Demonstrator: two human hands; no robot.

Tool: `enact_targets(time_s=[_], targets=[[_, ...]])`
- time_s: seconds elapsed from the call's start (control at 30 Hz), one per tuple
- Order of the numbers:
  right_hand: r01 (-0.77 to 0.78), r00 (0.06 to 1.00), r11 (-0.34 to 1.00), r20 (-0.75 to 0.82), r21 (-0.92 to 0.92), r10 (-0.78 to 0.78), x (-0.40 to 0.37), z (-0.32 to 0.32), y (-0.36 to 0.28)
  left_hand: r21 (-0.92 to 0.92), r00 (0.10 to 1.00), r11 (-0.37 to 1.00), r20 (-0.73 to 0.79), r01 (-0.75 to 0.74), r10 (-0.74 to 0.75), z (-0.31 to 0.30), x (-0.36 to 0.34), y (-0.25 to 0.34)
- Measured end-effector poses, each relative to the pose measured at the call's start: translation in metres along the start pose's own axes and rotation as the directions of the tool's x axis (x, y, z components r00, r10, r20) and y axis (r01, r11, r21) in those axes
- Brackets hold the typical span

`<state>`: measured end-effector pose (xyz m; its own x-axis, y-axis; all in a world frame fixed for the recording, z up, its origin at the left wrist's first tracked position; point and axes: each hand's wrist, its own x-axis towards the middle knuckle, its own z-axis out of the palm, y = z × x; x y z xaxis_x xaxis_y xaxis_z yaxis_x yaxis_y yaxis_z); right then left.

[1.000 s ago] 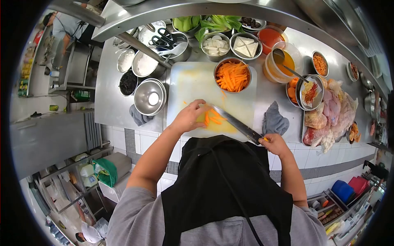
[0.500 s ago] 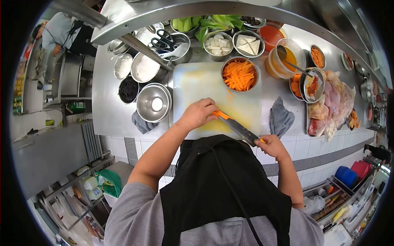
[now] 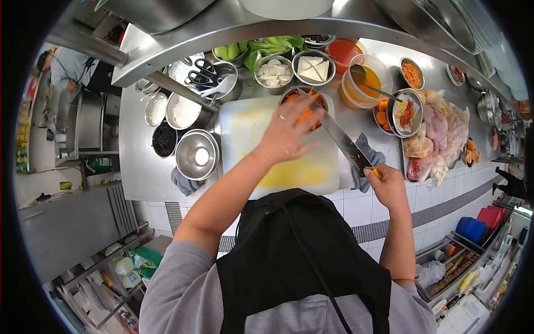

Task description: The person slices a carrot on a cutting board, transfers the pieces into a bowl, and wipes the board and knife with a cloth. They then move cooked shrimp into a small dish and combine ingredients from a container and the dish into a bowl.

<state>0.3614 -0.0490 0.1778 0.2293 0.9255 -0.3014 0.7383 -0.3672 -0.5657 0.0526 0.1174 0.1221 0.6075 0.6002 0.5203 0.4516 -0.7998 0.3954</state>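
My right hand grips the yellow handle of a kitchen knife, whose wide blade slants up and left so that its tip end overlaps the bowl of carrot strips. My left hand, slightly blurred, is spread at the near left side of that metal bowl, fingertips over its rim beside the blade. Orange carrot strips show between the fingers and the knife. Below lies a white cutting board stained yellow, under the bowl and my left hand.
Nested metal bowls stand left of the board. Behind it are bowls of white chunks and tofu, and a tub of orange liquid with a ladle. Raw poultry fills a tray at right. A steel shelf hangs overhead.
Both hands have moved up, away from my body. The knife went from the board's near edge to the carrot bowl, and my left hand has opened off the carrot pieces at the blade.
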Motion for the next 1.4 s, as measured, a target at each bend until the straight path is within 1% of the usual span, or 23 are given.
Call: enact_targets(time_s=[0.03,0.1,0.17,0.23,0.3,0.33,0.4,0.53,0.6,0.63,0.7,0.83,0.9,0.93,1.0,1.03,1.1,1.13,1.2,1.27,1.3,1.33,1.4], targets=[[-0.001,1.000,1.000,0.005,0.003,0.001,0.001,0.002,0.004,0.001,1.000,1.000,0.005,0.003,-0.003,0.005,-0.003,0.008],[-0.114,0.992,0.978,0.077,0.172,0.102,0.000,0.003,0.014,0.104,0.990,0.994,0.135,0.031,-0.045,0.018,-0.011,0.017],[-0.172,0.982,0.952,0.119,0.254,0.146,-0.008,-0.008,0.024,0.020,0.971,0.973,-0.071,0.232,-0.230,0.017,-0.029,0.001],[-0.235,0.968,0.913,0.163,0.335,0.189,-0.021,-0.018,0.051,-0.059,0.844,0.872,-0.229,0.486,-0.486,0.008,-0.064,-0.020],[-0.297,0.933,0.903,0.294,0.311,0.206,-0.032,-0.018,0.097,-0.002,0.708,0.723,-0.203,0.691,-0.677,-0.005,-0.112,-0.036],[-0.295,0.933,0.903,0.300,0.313,0.201,-0.036,-0.012,0.113,0.005,0.705,0.720,-0.205,0.694,-0.678,0.002,-0.140,-0.040],[-0.394,0.892,0.843,0.374,0.365,0.255,-0.043,0.004,0.138,0.267,0.675,0.640,-0.059,0.721,-0.736,0.017,-0.192,-0.036],[-0.376,0.881,0.887,0.402,0.269,0.252,-0.036,0.037,0.154,0.333,0.714,0.692,0.075,0.640,-0.696,0.026,-0.183,0.032],[-0.317,0.895,0.918,0.397,0.241,0.205,-0.026,0.051,0.151,0.154,0.767,0.797,0.217,0.584,-0.604,0.028,-0.178,0.043],[-0.261,0.907,0.942,0.388,0.211,0.165,-0.020,0.057,0.151,0.152,0.767,0.796,0.215,0.585,-0.605,0.026,-0.176,0.042],[-0.264,0.902,0.941,0.399,0.209,0.164,-0.006,0.069,0.149,-0.105,0.730,0.725,0.180,0.681,-0.660,0.022,-0.165,0.032],[-0.341,0.859,0.899,0.479,0.276,0.179,0.021,0.077,0.149,-0.079,0.798,0.794,0.066,0.603,-0.600,0.019,-0.112,0.000],[-0.362,0.845,0.890,0.500,0.276,0.189,0.029,0.077,0.146,-0.319,0.705,0.649,0.096,0.691,-0.703,0.021,-0.079,-0.010],[-0.346,0.842,0.901,0.510,0.263,0.175,0.032,0.076,0.143,-0.320,0.704,0.649,0.093,0.690,-0.704,0.019,-0.071,-0.018],[-0.328,0.840,0.911,0.518,0.250,0.161,0.037,0.074,0.134,-0.324,0.566,0.488,0.218,0.811,-0.795,0.016,-0.060,-0.030],[-0.283,0.836,0.937,0.532,0.205,0.136,0.039,0.075,0.129,-0.324,0.566,0.488,0.218,0.811,-0.795,0.016,-0.061,-0.031],[-0.236,0.830,0.958,0.547,0.165,0.110,0.044,0.078,0.115,-0.171,0.598,0.573,0.269,0.801,-0.755,0.022,-0.071,-0.038],[-0.217,0.823,0.966,0.560,0.144,0.101,0.046,0.080,0.108,-0.167,0.593,0.570,0.275,0.804,-0.757,0.026,-0.080,-0.041],[-0.198,0.814,0.972,0.573,0.124,0.092,0.045,0.086,0.100,-0.096,0.860,0.869,0.231,0.486,-0.455,0.030,-0.094,-0.048],[0.039,0.833,0.999,0.551,0.027,-0.047,0.041,0.090,0.096,-0.045,0.841,0.873,0.297,0.486,-0.453,0.025,-0.106,-0.048],[0.036,0.834,0.999,0.549,0.030,-0.047,0.038,0.088,0.090,0.004,0.818,0.876,0.355,0.483,-0.452,0.019,-0.113,-0.046],[0.085,0.839,0.996,0.541,-0.009,-0.067,0.033,0.082,0.084,0.004,0.819,0.878,0.359,0.478,-0.448,0.010,-0.121,-0.047],[0.123,0.846,0.991,0.528,-0.046,-0.081,0.021,0.080,0.085,-0.042,0.762,0.860,0.487,0.509,-0.427,-0.008,-0.142,-0.050]])
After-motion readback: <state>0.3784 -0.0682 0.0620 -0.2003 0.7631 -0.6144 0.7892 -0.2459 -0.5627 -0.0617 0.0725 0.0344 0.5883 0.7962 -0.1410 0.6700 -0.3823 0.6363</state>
